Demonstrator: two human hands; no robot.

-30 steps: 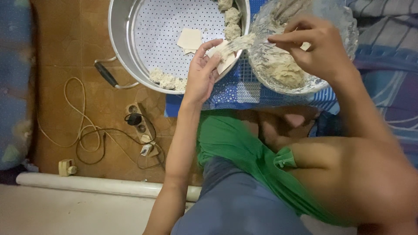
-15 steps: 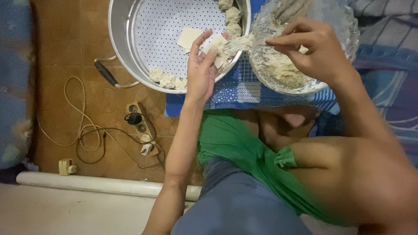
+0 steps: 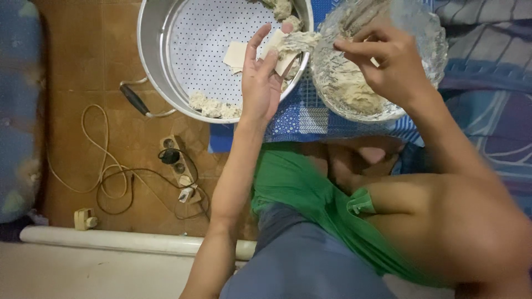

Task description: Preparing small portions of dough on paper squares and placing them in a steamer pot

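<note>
Filling point(image 3: 299, 41), a pale lumpy mass flecked with green, sits on a square wrapper point(image 3: 280, 52) that lies across the fingers of the left hand point(image 3: 261, 83). That hand is held palm up and flat, fingers stretched out and not curled, so the wrapper rests on it rather than being pinched; it hovers over the right edge of the steamer tray point(image 3: 166, 72).

Just to the right, the right hand point(image 3: 390, 63) hangs over a clear glass bowl point(image 3: 429, 50) with its fingers bent together as if pinching something small. A pale bit shows between the fingertips, but it is too blurred to say what it is, so I cannot tell whether the hand grips a tool or only filling. More of the same mixture point(image 3: 352, 91) lies heaped in the bowl.

The tray is round, metal and perforated. A spare wrapper point(image 3: 235, 54) lies flat on it, with filled lumps along its near rim point(image 3: 213, 106) and at its top edge point(image 3: 282, 8). A black handle point(image 3: 133, 98) juts from its left side.

Tray and bowl stand partly on a blue patterned cloth point(image 3: 310, 119). On the brown tiled floor to the left lies a power strip point(image 3: 177, 163) with looped cables point(image 3: 105, 166). The person's green garment point(image 3: 310, 194) fills the lower middle.
</note>
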